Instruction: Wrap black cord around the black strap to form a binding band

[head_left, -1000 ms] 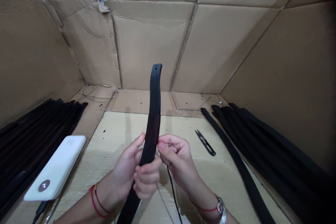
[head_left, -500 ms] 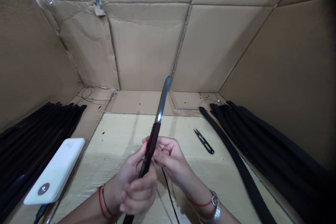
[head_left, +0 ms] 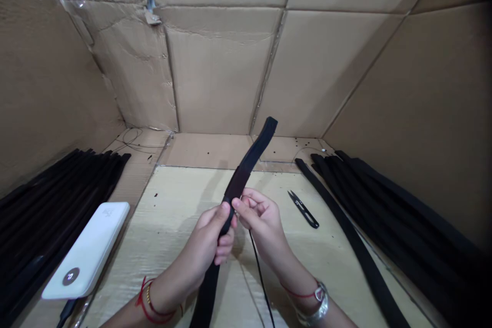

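Note:
A long black belt strap (head_left: 246, 166) rises from between my hands, and its far end tilts up and to the right. My left hand (head_left: 213, 236) is closed around the strap near its middle, thumb on top. My right hand (head_left: 259, 218) pinches the strap's edge just beside my left thumb. A thin black cord (head_left: 261, 279) hangs down below my right hand toward me. Both wrists wear red string bracelets, and the right wrist also has a silver watch.
Black thread snips (head_left: 303, 209) lie on the cardboard work surface (head_left: 169, 225) to the right of my hands. Stacks of black straps lie along the left (head_left: 54, 195) and the right (head_left: 388, 215). A white power bank (head_left: 90, 248) sits at the left. Cardboard walls enclose the space.
The strap has turned in my hands and its far end has swung down and to the right. My left hand has shifted its grip.

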`<action>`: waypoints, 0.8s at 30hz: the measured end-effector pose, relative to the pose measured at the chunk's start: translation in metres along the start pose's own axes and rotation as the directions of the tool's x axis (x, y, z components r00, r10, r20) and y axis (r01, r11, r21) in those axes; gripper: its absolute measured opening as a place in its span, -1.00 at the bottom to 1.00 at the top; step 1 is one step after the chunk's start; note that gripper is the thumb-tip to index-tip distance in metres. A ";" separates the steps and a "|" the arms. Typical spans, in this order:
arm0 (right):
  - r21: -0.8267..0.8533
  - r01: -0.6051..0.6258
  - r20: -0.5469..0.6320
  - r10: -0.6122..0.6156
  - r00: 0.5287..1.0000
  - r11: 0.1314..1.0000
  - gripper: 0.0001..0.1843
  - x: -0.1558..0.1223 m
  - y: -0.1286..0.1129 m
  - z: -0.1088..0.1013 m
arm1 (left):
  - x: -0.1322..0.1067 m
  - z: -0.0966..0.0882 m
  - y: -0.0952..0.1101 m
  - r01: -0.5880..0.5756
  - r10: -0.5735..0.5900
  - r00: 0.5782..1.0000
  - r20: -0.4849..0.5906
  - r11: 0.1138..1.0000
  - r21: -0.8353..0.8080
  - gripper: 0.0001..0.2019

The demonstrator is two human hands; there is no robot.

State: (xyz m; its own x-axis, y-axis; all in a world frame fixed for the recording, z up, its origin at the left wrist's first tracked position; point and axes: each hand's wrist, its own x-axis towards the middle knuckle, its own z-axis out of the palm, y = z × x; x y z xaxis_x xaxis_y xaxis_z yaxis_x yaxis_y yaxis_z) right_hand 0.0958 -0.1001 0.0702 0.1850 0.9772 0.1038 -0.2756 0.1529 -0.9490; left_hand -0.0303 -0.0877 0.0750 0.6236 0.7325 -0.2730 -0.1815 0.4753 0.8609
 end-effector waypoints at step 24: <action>0.148 0.026 -0.180 0.001 0.984 0.989 -0.43 0.008 -0.009 -0.012 | -0.003 -0.016 0.007 -0.253 0.196 0.967 0.161 0.810 0.529 -0.55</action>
State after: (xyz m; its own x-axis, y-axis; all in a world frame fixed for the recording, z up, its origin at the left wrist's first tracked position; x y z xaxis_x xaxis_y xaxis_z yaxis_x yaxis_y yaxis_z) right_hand 0.1112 -0.0956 0.0762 0.3516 0.9349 0.0474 -0.4074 0.1984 -0.8914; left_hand -0.0453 -0.0788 0.0754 0.6902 0.7231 -0.0257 0.0979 -0.0581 0.9935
